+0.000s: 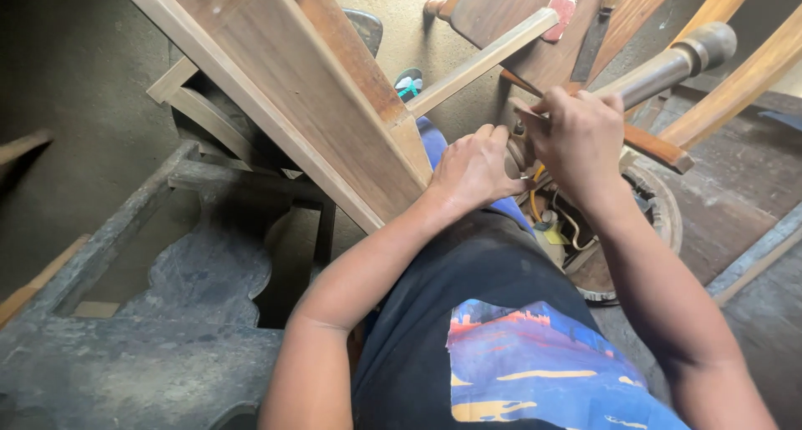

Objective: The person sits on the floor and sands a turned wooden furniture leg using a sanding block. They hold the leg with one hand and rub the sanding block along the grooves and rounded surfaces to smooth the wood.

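Observation:
A turned wooden leg, round and grey-brown, runs from the upper right down toward my hands. My left hand grips its lower end beside a wide tilted wooden plank. My right hand is closed over the same leg a little higher, pinching a small folded piece against the wood; what that piece is cannot be told. The joint under my fingers is hidden.
A thin wooden rail crosses behind the plank. A curved wooden arm and more furniture parts stand at the upper right. A dusty grey carved frame lies at the lower left. A round basin with cables sits below my right hand.

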